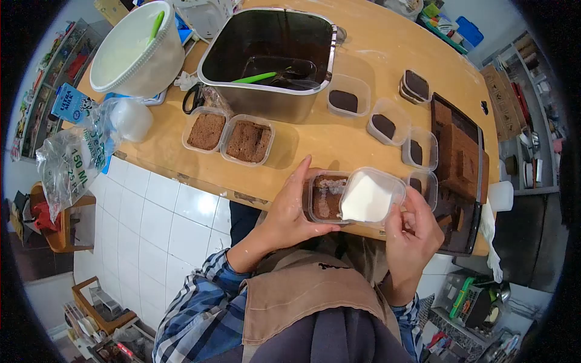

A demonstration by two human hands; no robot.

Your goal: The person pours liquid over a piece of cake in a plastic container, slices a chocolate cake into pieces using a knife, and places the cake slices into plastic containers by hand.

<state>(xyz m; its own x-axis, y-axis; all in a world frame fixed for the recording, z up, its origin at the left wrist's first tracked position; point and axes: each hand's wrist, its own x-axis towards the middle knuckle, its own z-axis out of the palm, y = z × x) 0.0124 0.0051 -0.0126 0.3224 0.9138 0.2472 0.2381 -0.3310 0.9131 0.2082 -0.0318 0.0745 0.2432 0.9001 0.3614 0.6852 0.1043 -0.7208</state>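
Observation:
At the table's front edge my left hand [287, 209] grips a clear plastic tub with chocolate cake [325, 202] inside, thumb on the near side and fingers at its left. My right hand [416, 233] holds a second clear tub containing white cream [367, 196], tipped left over the cake tub. The cream reaches the tipped tub's lower left corner, and its tub covers the right part of the cake tub. Beyond my left hand stand two more cake-filled tubs, one [206, 130] beside the other [249, 141].
A metal pan of dark chocolate [212, 75] with a green-handled utensil [255, 78] stands behind. At left are a white bowl [100, 78] and a plastic bag [72, 151]. Several chocolate-filled tubs, including one [388, 124], stand near a dark tray [478, 139] of cake slabs [458, 163].

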